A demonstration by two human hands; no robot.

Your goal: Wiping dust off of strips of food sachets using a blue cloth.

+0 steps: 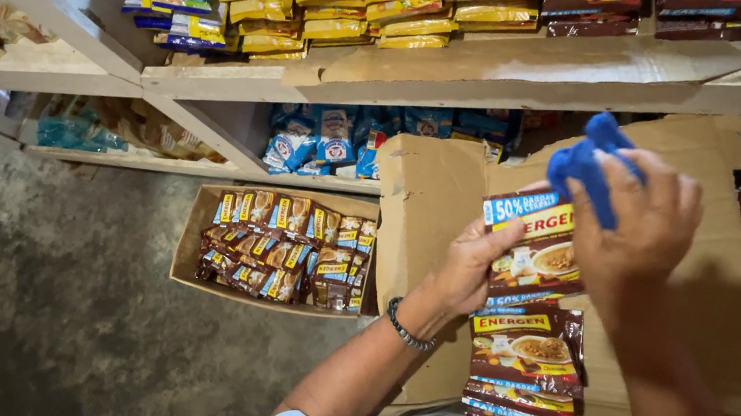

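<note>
My left hand [473, 269] grips the upper end of a hanging strip of brown sachets [530, 312] with bowl pictures; a beaded bracelet [408, 326] circles that wrist. The strip trails down toward my lap in several linked packets. My right hand [639, 228] presses a bunched blue cloth [591, 166] against the top sachet. Both hands work over a large flattened cardboard box [730, 302] lying in front of me.
An open cardboard tray [193, 238] of brown sachets sits on the concrete floor [49, 304] to the left. Wooden shelves [516, 71] above hold stacked yellow, blue and dark brown packets. A low shelf [195, 169] holds blue-white packets.
</note>
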